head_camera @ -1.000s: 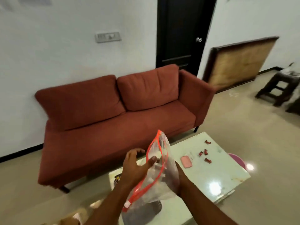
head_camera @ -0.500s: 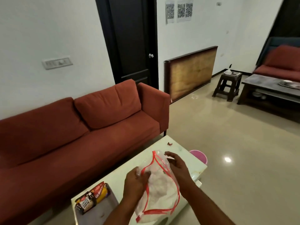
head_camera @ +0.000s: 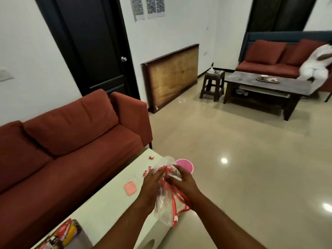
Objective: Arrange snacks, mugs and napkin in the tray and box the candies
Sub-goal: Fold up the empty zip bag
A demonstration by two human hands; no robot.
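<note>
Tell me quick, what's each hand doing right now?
Left hand: closed on the clear plastic bag.
Right hand: closed on the same bag, near its red-edged top.

Snack packets (head_camera: 61, 234) run off the bottom edge; bag's (head_camera: 166, 203) contents unreadable.

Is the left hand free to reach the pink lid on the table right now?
Probably not yet: the left hand and right hand both grip the clear bag. The pink lid lies uncovered just left of it.
</note>
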